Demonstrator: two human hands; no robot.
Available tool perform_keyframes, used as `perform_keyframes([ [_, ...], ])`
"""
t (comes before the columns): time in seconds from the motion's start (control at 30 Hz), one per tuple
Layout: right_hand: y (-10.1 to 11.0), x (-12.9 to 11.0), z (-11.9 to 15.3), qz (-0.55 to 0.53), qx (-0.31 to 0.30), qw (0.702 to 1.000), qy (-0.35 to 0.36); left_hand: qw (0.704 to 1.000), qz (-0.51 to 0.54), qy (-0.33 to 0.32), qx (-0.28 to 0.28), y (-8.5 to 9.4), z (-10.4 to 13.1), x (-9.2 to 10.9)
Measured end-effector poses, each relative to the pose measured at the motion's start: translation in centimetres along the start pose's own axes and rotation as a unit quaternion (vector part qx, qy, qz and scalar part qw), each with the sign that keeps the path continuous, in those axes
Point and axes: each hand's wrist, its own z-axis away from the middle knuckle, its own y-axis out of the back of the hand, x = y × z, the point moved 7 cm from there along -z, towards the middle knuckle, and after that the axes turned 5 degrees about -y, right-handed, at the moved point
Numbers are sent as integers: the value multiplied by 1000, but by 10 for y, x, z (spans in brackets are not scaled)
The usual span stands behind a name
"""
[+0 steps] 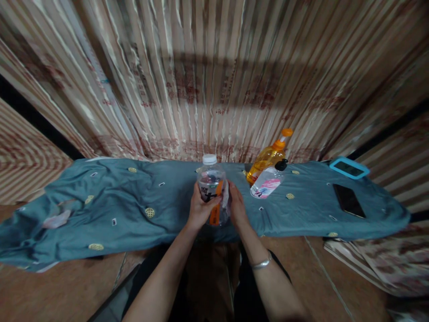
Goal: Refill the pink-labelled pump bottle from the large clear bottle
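Note:
A clear plastic bottle (214, 179) with a white cap and a black and orange label stands upright near the middle of the cloth-covered table. My left hand (200, 205) is wrapped round its left side, thumb across the label. At the bottle's right side my right hand (236, 203) is closed on a crumpled, pale, see-through piece, perhaps a cloth or film, pressed to the bottle. To the right stands an orange pump bottle (266, 162), tilted in view. In front of it is a clear bottle (267, 182) with a black cap and pink label.
Green-blue patterned cloth (134, 197) covers the table. A black phone (348, 200) and a blue-framed object (349, 167) lie at the right. A pale crumpled piece (57, 220) lies far left. Striped curtains (214, 89) hang behind.

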Motion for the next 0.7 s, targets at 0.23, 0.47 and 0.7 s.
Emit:
perform_keyframes([
  [0.23,7,-75,19,73,22,984,160,991,-80,-6,-103,-20,15,15],
  [0.47,0,-64,13,84,-15,986,141,994,-73,-17,-81,-19,15,21],
  [0.7,-6,-25,6,92,-36,994,44,1000,-19,16,-17,-4,7,7],
])
